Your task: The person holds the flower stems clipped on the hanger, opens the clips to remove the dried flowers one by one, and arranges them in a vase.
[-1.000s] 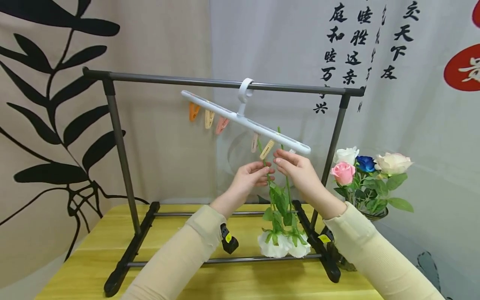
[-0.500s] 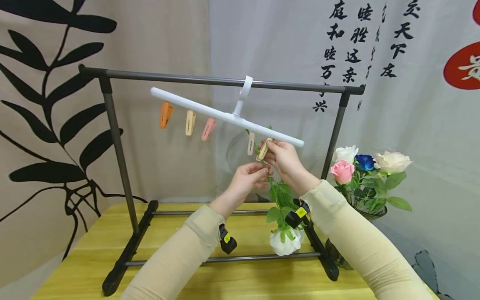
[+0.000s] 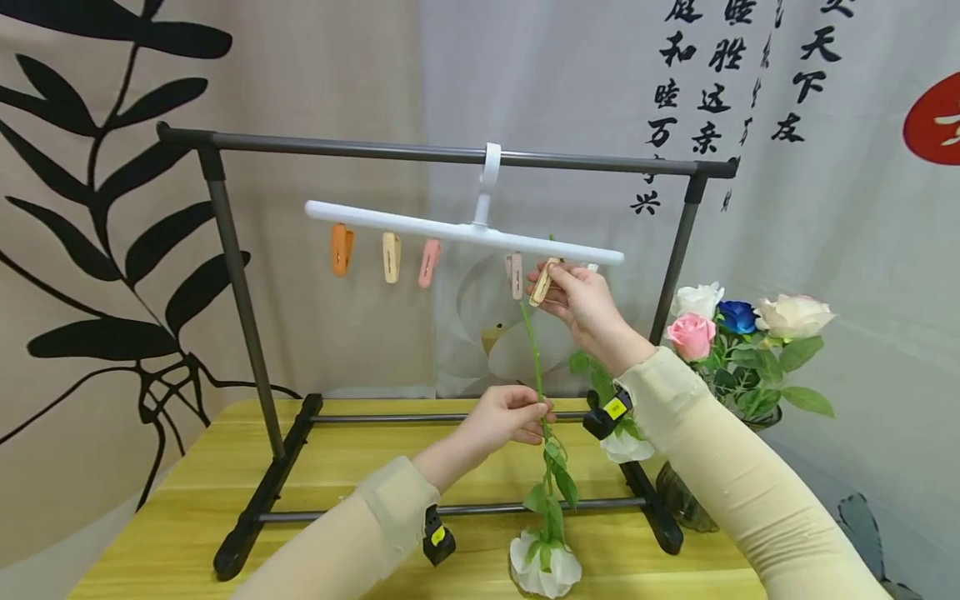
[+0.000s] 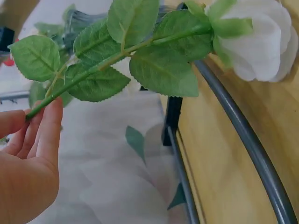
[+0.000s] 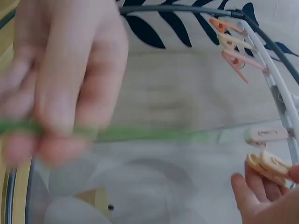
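Note:
My left hand [image 3: 506,421] pinches the green stem of a white rose [image 3: 545,568], which hangs head down. The tip of that stem lies just under a pale pink clothespin [image 3: 514,277] on the white hanger [image 3: 442,229]. Higher up, my right hand [image 3: 592,312] pinches a yellow clothespin [image 3: 543,285] between thumb and fingers, close beneath the hanger bar. In the right wrist view the held stem [image 5: 149,135] is blurred and apart from both clothespins. Behind my right wrist a second white rose [image 3: 626,447] hangs, partly hidden.
The hanger hooks over a dark metal rack [image 3: 360,150] standing on a yellow wooden table [image 3: 360,467]. Orange [image 3: 342,250], cream [image 3: 392,257] and pink [image 3: 429,263] clothespins hang on its left half. A vase [image 3: 682,500] of roses stands at the right.
My right hand has reached the yellow clothespin. My left hand has moved down with the rose, and the stem's tip has dropped below the clothespins. The hanger has tilted closer to level.

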A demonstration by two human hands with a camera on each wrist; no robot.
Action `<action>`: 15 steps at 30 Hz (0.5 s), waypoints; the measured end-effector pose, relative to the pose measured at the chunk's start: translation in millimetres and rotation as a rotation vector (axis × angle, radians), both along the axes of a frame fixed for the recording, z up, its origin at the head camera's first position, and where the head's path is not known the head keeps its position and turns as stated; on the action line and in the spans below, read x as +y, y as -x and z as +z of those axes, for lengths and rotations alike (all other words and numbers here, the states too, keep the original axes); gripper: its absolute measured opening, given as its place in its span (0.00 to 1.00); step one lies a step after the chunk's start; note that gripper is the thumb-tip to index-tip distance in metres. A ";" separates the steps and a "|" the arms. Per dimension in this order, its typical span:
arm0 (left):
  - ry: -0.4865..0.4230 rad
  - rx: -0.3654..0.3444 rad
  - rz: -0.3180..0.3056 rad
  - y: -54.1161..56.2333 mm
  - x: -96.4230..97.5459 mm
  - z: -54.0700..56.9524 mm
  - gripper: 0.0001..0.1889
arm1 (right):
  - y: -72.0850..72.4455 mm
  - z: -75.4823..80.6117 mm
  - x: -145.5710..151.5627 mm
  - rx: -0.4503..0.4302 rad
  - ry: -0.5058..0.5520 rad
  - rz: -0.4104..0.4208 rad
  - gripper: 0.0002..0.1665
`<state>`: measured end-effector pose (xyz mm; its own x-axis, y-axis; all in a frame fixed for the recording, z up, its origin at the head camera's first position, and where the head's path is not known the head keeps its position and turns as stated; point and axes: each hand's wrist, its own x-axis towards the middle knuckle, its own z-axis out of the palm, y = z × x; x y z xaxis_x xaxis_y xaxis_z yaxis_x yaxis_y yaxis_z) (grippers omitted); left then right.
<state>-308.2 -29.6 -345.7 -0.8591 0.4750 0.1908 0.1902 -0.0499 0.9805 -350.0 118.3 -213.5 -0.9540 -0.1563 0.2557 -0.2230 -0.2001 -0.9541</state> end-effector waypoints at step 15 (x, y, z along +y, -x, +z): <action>-0.048 0.252 0.117 -19.0 -25.9 95.5 0.12 | -29.7 -52.8 43.0 0.664 -0.574 -0.123 0.27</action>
<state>-289.2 -55.5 -250.1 -0.8298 0.3610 0.4256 0.4353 -0.0585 0.8984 -320.3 161.3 -266.4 -0.6554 -0.3367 0.6761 -0.7545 0.3319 -0.5662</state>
